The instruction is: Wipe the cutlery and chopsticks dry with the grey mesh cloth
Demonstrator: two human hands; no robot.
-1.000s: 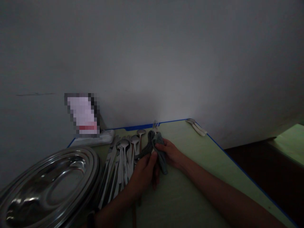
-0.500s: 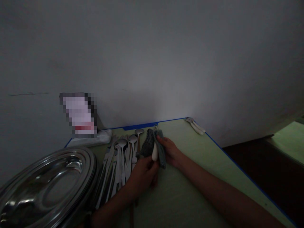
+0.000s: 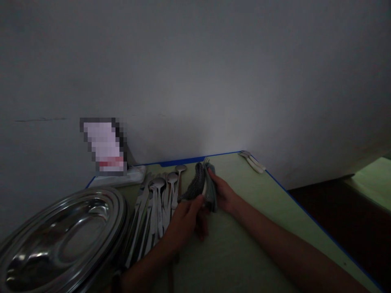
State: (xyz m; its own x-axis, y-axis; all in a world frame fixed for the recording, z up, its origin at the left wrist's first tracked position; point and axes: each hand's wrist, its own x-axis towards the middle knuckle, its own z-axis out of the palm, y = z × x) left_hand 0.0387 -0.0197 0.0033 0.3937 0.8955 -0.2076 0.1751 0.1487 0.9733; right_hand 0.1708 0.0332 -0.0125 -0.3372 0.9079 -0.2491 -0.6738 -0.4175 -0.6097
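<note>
A dark patterned cloth (image 3: pixel 196 182) is wrapped around a fork (image 3: pixel 207 160); the tines stick out at the top, and most of its light handle is covered. My left hand (image 3: pixel 188 217) pinches the cloth and the handle's lower end from the left. My right hand (image 3: pixel 222 190) grips the cloth around the fork from the right, thumb near the top. Just left of my hands lie several spoons (image 3: pixel 158 183), knives (image 3: pixel 138 221) and other metal cutlery. At the table's far right corner rest forks with white handles (image 3: pixel 255 164).
Stacked oval metal trays (image 3: pixel 114 203) stand at the left. Behind them, a blurred upright device (image 3: pixel 105 142) leans above a pale box (image 3: pixel 122 177). A wall (image 3: pixel 195 81) rises behind the blue-edged table (image 3: pixel 262 203).
The cloth has closed over the fork's white handle, which showed more before. My left fingers have shifted up against the cloth. The view has shifted slightly.
</note>
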